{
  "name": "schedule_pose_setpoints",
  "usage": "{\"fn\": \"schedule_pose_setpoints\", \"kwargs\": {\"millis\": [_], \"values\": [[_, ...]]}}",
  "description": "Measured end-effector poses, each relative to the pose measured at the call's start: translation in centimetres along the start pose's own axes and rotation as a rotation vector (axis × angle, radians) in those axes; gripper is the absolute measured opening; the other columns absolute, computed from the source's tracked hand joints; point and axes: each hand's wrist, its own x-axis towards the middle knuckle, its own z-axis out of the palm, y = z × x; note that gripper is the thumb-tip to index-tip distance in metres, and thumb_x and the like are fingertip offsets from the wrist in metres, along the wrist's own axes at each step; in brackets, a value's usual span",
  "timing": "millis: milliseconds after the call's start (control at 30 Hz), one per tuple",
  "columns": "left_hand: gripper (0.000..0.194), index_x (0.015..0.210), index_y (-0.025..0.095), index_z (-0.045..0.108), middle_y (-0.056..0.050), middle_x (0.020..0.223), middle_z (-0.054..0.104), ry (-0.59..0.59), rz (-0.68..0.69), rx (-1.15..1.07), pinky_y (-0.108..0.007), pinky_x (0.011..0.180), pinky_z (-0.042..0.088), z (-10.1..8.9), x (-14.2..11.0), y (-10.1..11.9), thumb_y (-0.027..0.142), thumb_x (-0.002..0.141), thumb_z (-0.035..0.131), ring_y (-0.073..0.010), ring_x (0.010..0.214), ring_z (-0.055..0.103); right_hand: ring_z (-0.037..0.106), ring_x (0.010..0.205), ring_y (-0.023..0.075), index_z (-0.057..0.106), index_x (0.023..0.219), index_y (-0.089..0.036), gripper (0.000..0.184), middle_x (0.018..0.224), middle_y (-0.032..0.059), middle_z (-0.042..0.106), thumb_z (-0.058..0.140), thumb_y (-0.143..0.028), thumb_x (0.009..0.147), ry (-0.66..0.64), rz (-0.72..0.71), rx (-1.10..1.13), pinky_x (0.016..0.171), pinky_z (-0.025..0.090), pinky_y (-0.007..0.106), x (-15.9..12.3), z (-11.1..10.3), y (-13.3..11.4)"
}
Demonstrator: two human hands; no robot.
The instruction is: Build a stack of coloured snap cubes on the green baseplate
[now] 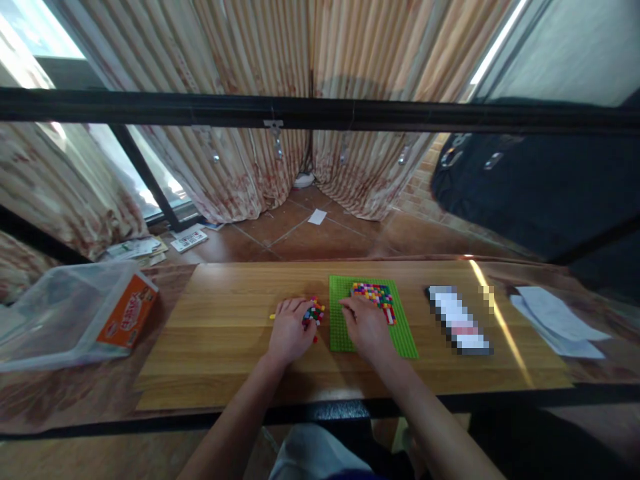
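A green studded baseplate (340, 333) lies on the wooden board, with a block of small coloured bricks (373, 292) set on its upper right part. My right hand (367, 323) is over the plate, fingers bent together at the left side of the set bricks; whatever they pinch is too small to name. Left of the plate is a loose pile of small coloured bricks (314, 313). My left hand (290, 327) rests beside this pile, fingers spread and curving around its left side. A yellow piece (273, 316) lies by the left fingertips.
The wooden board (215, 333) lies on a brown-covered table. A clear plastic bin (65, 320) with an orange label stands left. To the right are a blurred-out phone-like object (457, 320) and white papers (560, 320). A dark bar (310, 113) crosses beyond the board.
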Motion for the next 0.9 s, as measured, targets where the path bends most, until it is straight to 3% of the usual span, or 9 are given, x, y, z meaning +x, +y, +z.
{"fn": "schedule_pose_setpoints", "kwargs": {"millis": [167, 467, 567, 700, 800, 900], "values": [[0.036, 0.111, 0.021, 0.061, -0.007, 0.113, 0.063, -0.015, -0.005, 0.002, -0.043, 0.097, 0.039, -0.1, 0.0, 0.0, 0.018, 0.075, 0.058, -0.0251, 0.106, 0.053, 0.057, 0.095, 0.0190, 0.068, 0.101, -0.017, 0.026, 0.099, 0.0095, 0.065, 0.046, -0.010, 0.087, -0.237, -0.041, -0.215, 0.086, 0.040, 0.028, 2.0, 3.2, -1.5], [0.038, 0.112, 0.022, 0.060, -0.007, 0.113, 0.062, -0.015, -0.007, -0.013, -0.043, 0.097, 0.039, 0.0, 0.0, -0.1, 0.018, 0.074, 0.059, -0.0259, 0.107, 0.053, 0.057, 0.096, 0.0186, 0.067, 0.094, -0.016, 0.024, 0.095, 0.0093, 0.063, 0.044, -0.010, 0.088, -0.257, -0.034, -0.173, 0.085, 0.040, 0.026, 2.3, 4.3, -1.6], [0.036, 0.113, 0.021, 0.060, -0.007, 0.113, 0.063, 0.015, -0.006, -0.046, -0.042, 0.097, 0.040, 0.0, 0.0, -0.2, 0.019, 0.077, 0.059, -0.0249, 0.108, 0.053, 0.059, 0.091, 0.0176, 0.066, 0.093, -0.016, 0.022, 0.094, 0.0084, 0.065, 0.046, -0.012, 0.087, -0.189, -0.009, -0.099, 0.083, 0.041, 0.026, 1.8, 3.3, -1.9], [0.029, 0.111, 0.020, 0.061, -0.007, 0.112, 0.064, 0.053, 0.007, -0.090, -0.041, 0.098, 0.040, -0.3, 0.0, -0.1, 0.024, 0.083, 0.056, -0.0233, 0.108, 0.054, 0.062, 0.084, 0.0159, 0.066, 0.090, -0.019, 0.016, 0.091, 0.0049, 0.068, 0.051, -0.016, 0.084, -0.021, 0.041, 0.111, 0.078, 0.044, 0.026, 0.3, 0.3, -1.0], [0.025, 0.109, 0.021, 0.062, -0.007, 0.108, 0.066, 0.072, 0.031, -0.116, -0.042, 0.096, 0.040, -0.5, 0.1, -0.2, 0.026, 0.088, 0.051, -0.0224, 0.104, 0.056, 0.064, 0.073, 0.0156, 0.067, 0.087, -0.020, 0.014, 0.084, 0.0031, 0.070, 0.055, -0.024, 0.081, 0.115, 0.155, 0.253, 0.071, 0.047, 0.027, -1.4, -2.2, 1.2], [0.023, 0.106, 0.021, 0.063, -0.006, 0.105, 0.067, 0.092, 0.054, -0.125, -0.042, 0.095, 0.040, -0.3, 0.1, -0.5, 0.026, 0.091, 0.047, -0.0214, 0.101, 0.058, 0.065, 0.070, 0.0176, 0.068, 0.085, -0.020, 0.018, 0.079, 0.0035, 0.071, 0.057, -0.031, 0.078, 0.199, 0.314, 0.261, 0.066, 0.049, 0.029, -2.8, -3.9, 4.2]]}}
